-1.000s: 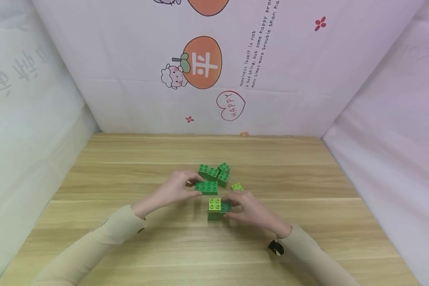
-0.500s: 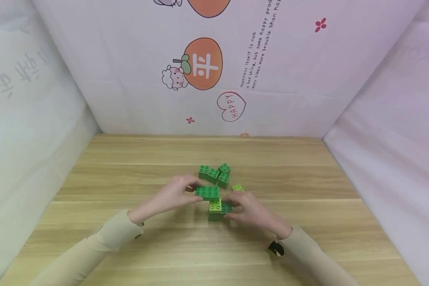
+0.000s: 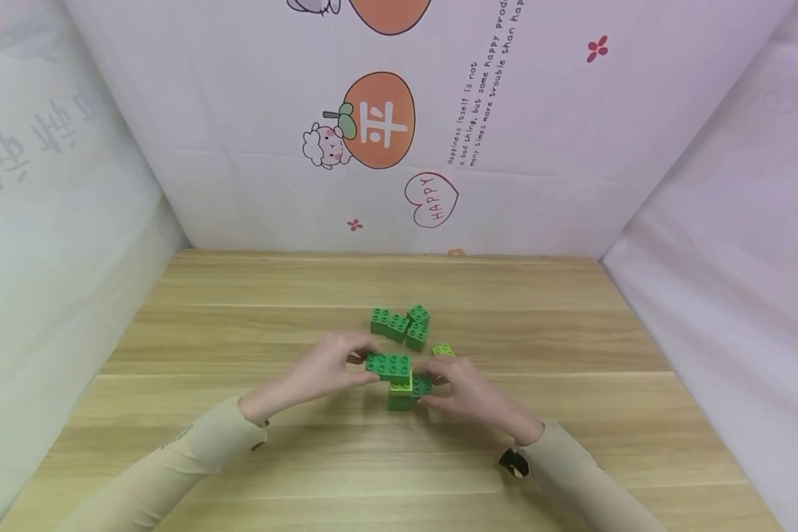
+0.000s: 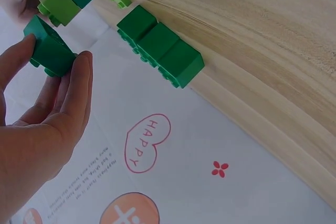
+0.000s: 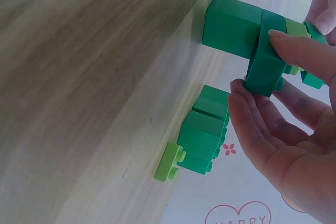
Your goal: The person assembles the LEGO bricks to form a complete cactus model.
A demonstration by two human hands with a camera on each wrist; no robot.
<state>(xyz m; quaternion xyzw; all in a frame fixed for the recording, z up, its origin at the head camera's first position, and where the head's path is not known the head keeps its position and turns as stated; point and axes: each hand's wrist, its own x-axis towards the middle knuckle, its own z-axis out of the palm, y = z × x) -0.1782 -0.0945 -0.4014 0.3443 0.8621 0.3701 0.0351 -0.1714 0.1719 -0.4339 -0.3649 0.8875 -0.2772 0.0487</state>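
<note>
My left hand (image 3: 335,363) pinches a green eight-stud toy brick (image 3: 389,366) at its left end, studs up. That brick overlaps the lime brick (image 3: 401,387) on top of a small stack; in the left wrist view a gap shows between the two. My right hand (image 3: 468,391) holds the overhanging end of the stack's dark green brick (image 5: 266,56) between thumb and fingers. Below it, a taller green brick (image 5: 231,24) forms the base on the table. Lime sits on one end of the dark green brick.
Several green bricks (image 3: 397,325) stand clustered on the wooden table (image 3: 273,295) behind the stack. A thin lime brick (image 3: 442,350) lies just beyond the right hand. White printed sheets (image 3: 519,207) wall the table at the back and both sides.
The left hand has carried the eight-stud brick toward the person, from behind the stack to over the lime brick. The right hand has kept its hold on the stack.
</note>
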